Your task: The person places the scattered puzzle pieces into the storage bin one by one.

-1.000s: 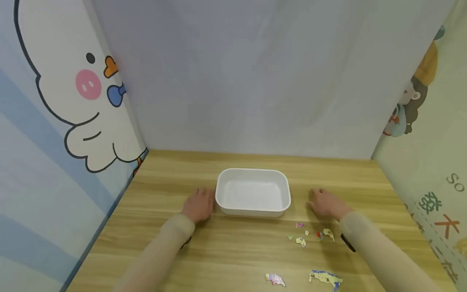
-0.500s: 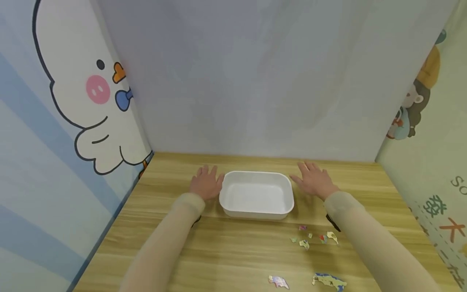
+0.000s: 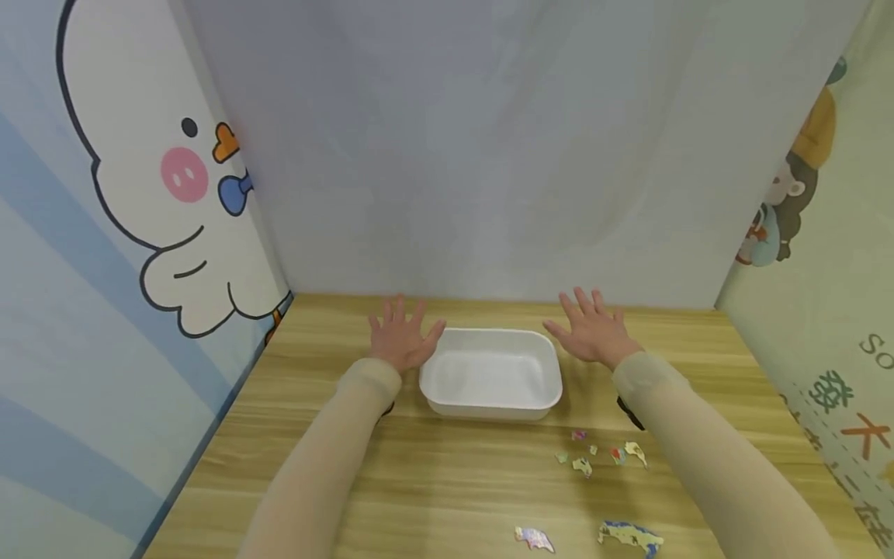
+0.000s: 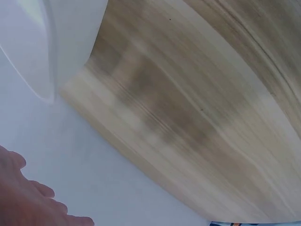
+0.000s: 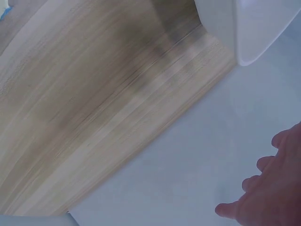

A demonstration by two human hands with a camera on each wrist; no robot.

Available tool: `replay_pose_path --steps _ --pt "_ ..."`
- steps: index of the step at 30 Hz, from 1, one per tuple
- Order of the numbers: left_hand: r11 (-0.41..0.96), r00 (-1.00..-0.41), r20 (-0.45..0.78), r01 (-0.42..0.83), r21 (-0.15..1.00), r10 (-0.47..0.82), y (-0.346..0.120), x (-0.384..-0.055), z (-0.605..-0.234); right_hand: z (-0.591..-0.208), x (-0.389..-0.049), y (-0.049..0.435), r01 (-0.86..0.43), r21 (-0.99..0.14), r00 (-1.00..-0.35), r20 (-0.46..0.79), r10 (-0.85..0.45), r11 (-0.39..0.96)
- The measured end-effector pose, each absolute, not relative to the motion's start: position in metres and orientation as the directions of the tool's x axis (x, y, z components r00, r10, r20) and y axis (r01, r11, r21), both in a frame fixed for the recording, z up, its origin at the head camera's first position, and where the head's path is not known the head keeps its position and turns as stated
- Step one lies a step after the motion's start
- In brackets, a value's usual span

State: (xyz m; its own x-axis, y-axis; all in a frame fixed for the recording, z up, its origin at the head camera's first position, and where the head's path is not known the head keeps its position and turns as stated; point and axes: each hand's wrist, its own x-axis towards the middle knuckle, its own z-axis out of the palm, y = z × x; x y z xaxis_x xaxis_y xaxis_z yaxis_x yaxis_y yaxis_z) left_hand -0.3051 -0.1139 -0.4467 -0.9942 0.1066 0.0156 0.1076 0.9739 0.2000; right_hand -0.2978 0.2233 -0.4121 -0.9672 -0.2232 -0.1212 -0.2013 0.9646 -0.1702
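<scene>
One white, rounded-rect., plastic-looking tub sat on wood-grain counter betw. L grip & R grip, both released, fingers spread. L overlapped tub in head view, contact unclear. Flat, irreg., multicol. pcs lay nr side.

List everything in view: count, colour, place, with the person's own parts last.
tray: one, white, on the table between the hands
small scraps: about six, mixed yellow, green, pink and red, right of centre in front of the tray
larger pink-purple piece: one, near edge of the head view
larger yellow-blue piece: one, right of the pink-purple one
table: one, wood-brown, under everything
back wall: one, pale grey, behind the table
left wall: one, blue with a white cartoon bird
right wall: one, pale green with cartoon and lettering
sleeves: two, beige, on both arms
wristbands: two, dark, at the cuffs
left hand: one, tray's left end
right hand: one, tray's right
</scene>
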Motion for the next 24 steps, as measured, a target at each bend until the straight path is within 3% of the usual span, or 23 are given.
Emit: replay_pose_path --steps 16,24 --pt "0.975 -0.993 -0.005 0.111 0.194 0.115 -0.112 -0.305 -0.442 -0.406 -0.292 0.220 -0.218 -0.140 -0.967 -0.102 -0.233 0.966" --pt "0.952 -0.995 -0.044 0.068 0.299 0.085 -0.118 -0.300 -0.447 -0.416 -0.287 0.228 -0.214 -0.187 -0.970 -0.079 -0.232 0.959"
